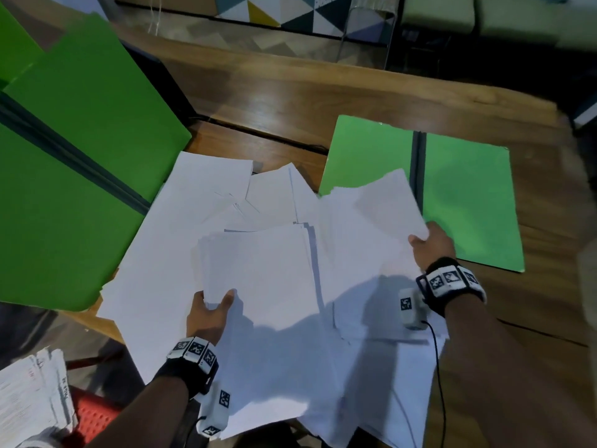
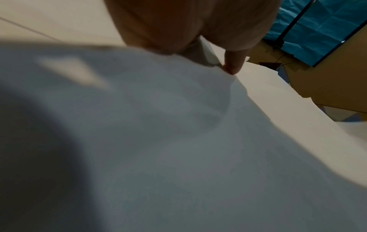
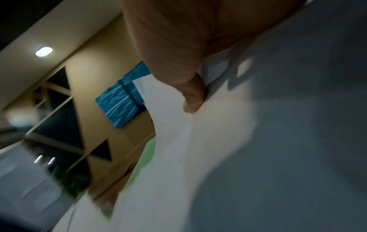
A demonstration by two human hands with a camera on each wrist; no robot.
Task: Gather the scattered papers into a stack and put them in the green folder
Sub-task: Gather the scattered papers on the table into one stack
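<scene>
The left hand (image 1: 208, 313) grips the near edge of a squared-up stack of white paper sheets (image 1: 258, 270), thumb (image 1: 226, 300) on top and the other digits tucked beneath; in the left wrist view one fingertip (image 2: 232, 66) presses into the top sheet. The right hand (image 1: 431, 242) pinches the far right corner of a loose white sheet (image 1: 371, 218), which is raised and bowed; in the right wrist view its thumb (image 3: 193, 95) lies on the upper face of that sheet. Between the two hands, and spreading toward the body below both wrists, lie more scattered white papers (image 1: 323, 367), overlapping at odd angles on the brown wooden table (image 1: 533, 334). Beyond the left hand further sheets fan out up to a large green board (image 1: 80, 140) standing well to that hand's left.

The open green card folder with a dark spine (image 1: 465, 195) lies flat just beyond and to the right of the right hand, whose raised sheet overlaps the folder's left half and spine. It is well apart from the left hand. A pile of printed papers (image 1: 29, 399) rests on something red, near the left forearm's outer side.
</scene>
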